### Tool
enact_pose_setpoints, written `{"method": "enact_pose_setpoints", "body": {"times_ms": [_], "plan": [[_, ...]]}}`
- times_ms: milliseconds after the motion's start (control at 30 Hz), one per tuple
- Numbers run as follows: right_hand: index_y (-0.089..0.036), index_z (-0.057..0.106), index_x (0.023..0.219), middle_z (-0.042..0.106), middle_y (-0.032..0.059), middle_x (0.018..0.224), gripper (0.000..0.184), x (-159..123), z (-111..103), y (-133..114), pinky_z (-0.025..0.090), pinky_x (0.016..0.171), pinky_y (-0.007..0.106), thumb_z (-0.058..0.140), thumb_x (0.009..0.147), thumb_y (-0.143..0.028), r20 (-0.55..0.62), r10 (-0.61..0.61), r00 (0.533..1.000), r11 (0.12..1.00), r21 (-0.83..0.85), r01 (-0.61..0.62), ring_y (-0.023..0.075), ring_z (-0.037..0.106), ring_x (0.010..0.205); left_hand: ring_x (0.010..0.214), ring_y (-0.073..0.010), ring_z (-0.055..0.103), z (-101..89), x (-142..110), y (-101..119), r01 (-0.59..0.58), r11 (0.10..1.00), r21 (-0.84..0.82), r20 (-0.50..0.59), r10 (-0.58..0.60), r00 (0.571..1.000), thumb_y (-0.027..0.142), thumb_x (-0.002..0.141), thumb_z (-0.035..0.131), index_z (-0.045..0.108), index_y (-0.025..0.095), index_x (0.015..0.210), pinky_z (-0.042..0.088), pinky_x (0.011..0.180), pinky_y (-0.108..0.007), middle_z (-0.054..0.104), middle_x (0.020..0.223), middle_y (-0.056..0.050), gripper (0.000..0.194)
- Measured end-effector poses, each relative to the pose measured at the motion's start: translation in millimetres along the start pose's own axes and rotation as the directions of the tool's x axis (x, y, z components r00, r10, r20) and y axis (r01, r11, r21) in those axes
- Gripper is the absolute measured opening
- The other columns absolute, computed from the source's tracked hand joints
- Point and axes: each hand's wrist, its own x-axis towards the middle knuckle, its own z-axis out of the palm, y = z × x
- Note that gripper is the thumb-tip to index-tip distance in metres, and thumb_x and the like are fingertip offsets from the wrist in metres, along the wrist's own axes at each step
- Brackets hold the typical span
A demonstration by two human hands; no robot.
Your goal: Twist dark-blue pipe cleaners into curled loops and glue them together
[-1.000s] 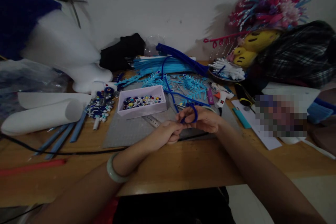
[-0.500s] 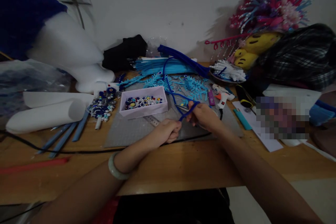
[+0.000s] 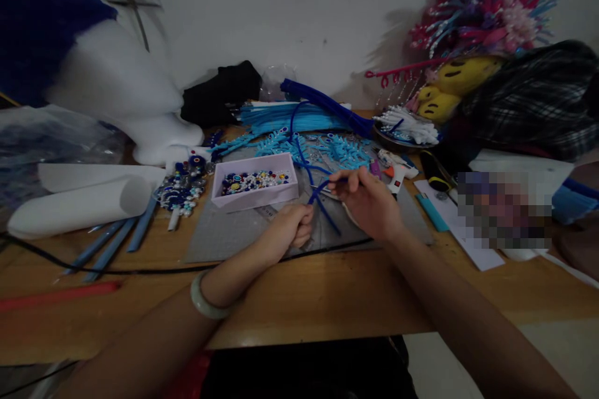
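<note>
Clasping a dark blue fuzzy stem (image 3: 322,187) in the clenched left hand (image 3: 292,227), above the grey mat (image 3: 210,234); touching it with the right hand (image 3: 377,206), fingers bent and partly spread, but cannot tell whether gripping. Looks only partly shaped: bent and crossed, one end loose. Beyond, fuzzy light blue branched pieces (image 3: 349,151); leftward, round glossy beads (image 3: 262,179) in a straight-sided pale box (image 3: 257,201).

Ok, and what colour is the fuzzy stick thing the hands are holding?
It's dark blue, that fuzzy stick; it shows best in the head view.
</note>
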Motion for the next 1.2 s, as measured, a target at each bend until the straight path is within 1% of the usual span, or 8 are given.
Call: {"method": "enact_pose_setpoints", "body": {"times_ms": [167,300,467,633,733,867,1033,1200], "plan": [[-0.02,0.056,0.064,0.051,-0.003,0.05,0.032,6,-7,-3,0.037,0.05,0.023,0.047,0.077,-0.047,-0.201,0.044,0.979,0.964,-0.25,-0.094,0.0092,0.046,0.048,0.031,-0.0031,0.01,-1.0,1,0,-0.071,0.997,-0.032,-0.058,0.069,0.996,0.026,0.074,0.037,0.026,0.02,0.051,0.009,0.035,-0.017,0.014,0.038,0.011,0.026],[-0.017,0.058,0.061,0.043,-0.0059,0.043,0.028,8,-13,-5,0.027,0.046,0.022,0.058,0.07,-0.044,-0.134,0.161,0.978,0.767,-0.607,-0.209,0.0065,0.036,0.043,0.033,-0.0046,0.012,-0.7,1,-1,-0.124,0.986,0.109,-0.088,0.134,0.987,0.027,0.076,0.033,0.025,0.02,0.051,0.012,0.036,-0.019,0.016,0.037,0.01,0.027],[-0.017,0.061,0.061,0.047,-0.0048,0.049,0.028,4,-17,-7,0.024,0.047,0.022,0.061,0.067,-0.045,0.036,0.158,0.987,0.485,-0.873,-0.046,0.0072,0.037,0.047,0.042,-0.0072,0.028,-4.2,-3,-4,-0.211,0.8,0.562,-0.081,0.307,0.948,0.027,0.076,0.038,0.032,0.019,0.047,0.02,0.043,-0.022,0.029,0.043,0.006,0.03],[-0.022,0.067,0.07,0.059,-0.0004,0.059,0.019,5,-21,-5,0.032,0.059,0.025,0.059,0.073,-0.039,0.345,0.076,0.935,0.314,-0.899,0.306,0.0115,0.048,0.058,0.048,-0.0099,0.035,-7.9,-5,-5,-0.271,0.501,0.822,0.068,0.386,0.92,0.026,0.078,0.036,0.036,0.019,0.05,0.022,0.048,-0.023,0.039,0.047,0.004,0.029],[-0.023,0.068,0.07,0.06,0.0024,0.068,0.018,7,-21,-3,0.032,0.067,0.028,0.057,0.076,-0.036,0.428,0.008,0.904,0.229,-0.88,0.415,0.0142,0.05,0.067,0.048,-0.0099,0.033,-7.4,-5,-6,-0.28,0.505,0.817,0.077,0.385,0.92,0.027,0.079,0.034,0.033,0.019,0.049,0.021,0.047,-0.024,0.036,0.047,0.004,0.031],[-0.025,0.069,0.07,0.059,0.0027,0.064,0.014,5,-19,-1,0.029,0.072,0.033,0.059,0.074,-0.034,0.399,-0.07,0.914,0.074,-0.912,0.403,0.017,0.049,0.071,0.045,-0.0091,0.03,-3.1,-8,-5,-0.286,0.619,0.732,0.085,0.334,0.939,0.029,0.08,0.03,0.031,0.02,0.049,0.021,0.046,-0.024,0.031,0.046,0.005,0.033],[-0.029,0.069,0.081,0.066,0.001,0.069,0.015,3,-15,2,0.033,0.066,0.03,0.055,0.077,-0.031,0.349,-0.11,0.931,0.22,-0.904,0.366,0.0152,0.052,0.064,0.039,-0.0071,0.024,-0.7,-13,-5,-0.238,0.852,0.466,0.165,0.18,0.97,0.032,0.077,0.032,0.029,0.02,0.047,0.019,0.042,-0.023,0.028,0.04,0.007,0.033],[-0.026,0.069,0.085,0.068,0.0009,0.079,0.018,-2,-6,4,0.04,0.061,0.026,0.053,0.077,-0.029,0.194,-0.084,0.977,0.447,-0.869,0.211,0.0142,0.057,0.066,0.033,-0.0048,0.017,-3.9,-13,-9,-0.084,0.989,0.119,0.375,0.033,0.927,0.035,0.073,0.038,0.026,0.02,0.048,0.013,0.038,-0.021,0.019,0.037,0.009,0.031]]}}
